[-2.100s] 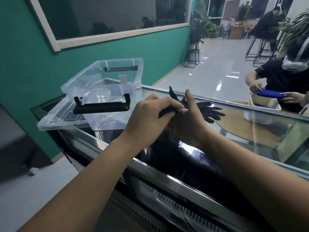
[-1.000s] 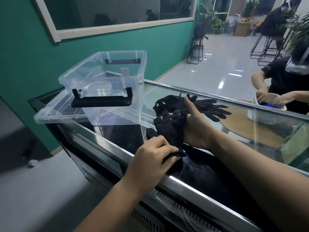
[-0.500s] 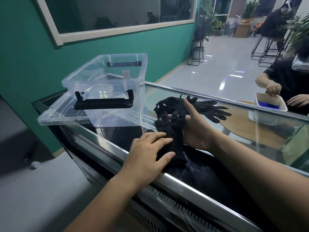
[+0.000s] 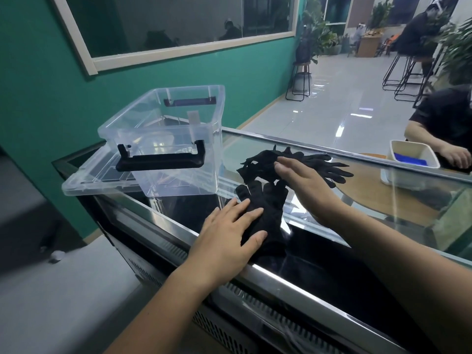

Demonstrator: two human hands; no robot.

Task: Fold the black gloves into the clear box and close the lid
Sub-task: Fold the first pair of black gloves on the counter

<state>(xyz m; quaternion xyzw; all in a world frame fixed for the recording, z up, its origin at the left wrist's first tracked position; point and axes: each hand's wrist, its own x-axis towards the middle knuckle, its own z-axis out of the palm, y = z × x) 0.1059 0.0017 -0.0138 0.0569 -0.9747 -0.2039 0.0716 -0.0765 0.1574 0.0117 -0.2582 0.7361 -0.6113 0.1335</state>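
A black glove (image 4: 268,213) lies flat on the glass counter top (image 4: 383,251), fingers pointing away from me. My left hand (image 4: 229,236) rests flat on its cuff end, fingers spread. My right hand (image 4: 304,187) hovers open above the glove's fingers, reaching toward a loose pile of more black gloves (image 4: 301,164) behind it. The clear box (image 4: 166,141) with black handles stands empty at the left, on top of its clear lid (image 4: 86,182).
The counter's metal front edge (image 4: 293,279) runs diagonally below my arms. Across the counter at the right, another person's hands work at a white bin (image 4: 408,162) holding something blue. A teal wall and stools stand behind.
My left hand pulled the glove toward me, laid it on the glass and flattened onto it. My right hand let go of the glove's fingers and lifted open above them.
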